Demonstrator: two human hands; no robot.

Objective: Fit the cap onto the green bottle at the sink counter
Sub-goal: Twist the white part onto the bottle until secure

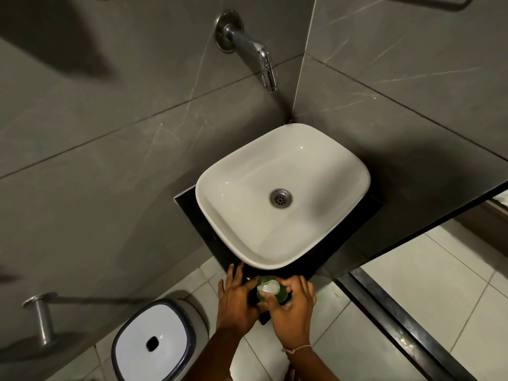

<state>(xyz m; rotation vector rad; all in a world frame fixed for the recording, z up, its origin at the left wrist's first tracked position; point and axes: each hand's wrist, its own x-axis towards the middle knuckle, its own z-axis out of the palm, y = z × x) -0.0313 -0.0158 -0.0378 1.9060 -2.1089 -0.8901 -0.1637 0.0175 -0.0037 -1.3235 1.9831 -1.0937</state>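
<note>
A small green bottle (pixel 281 295) stands on the black counter (pixel 220 243) in front of the white basin (pixel 302 171). A clear, whitish cap (pixel 268 287) sits at its top, seen from above. My right hand (pixel 292 309) has its fingers pinched on the cap. On the bottle's left, my left hand (pixel 237 296) presses against its side with the fingers stretched toward the basin. Both hands hide most of the bottle's body.
A chrome tap (pixel 258 55) juts from the grey tiled wall above the basin. On the floor at lower left is a white-lidded bin (pixel 152 343). Further left, a metal holder (pixel 41 317) sticks out of the wall. A black floor strip (pixel 398 320) runs at right.
</note>
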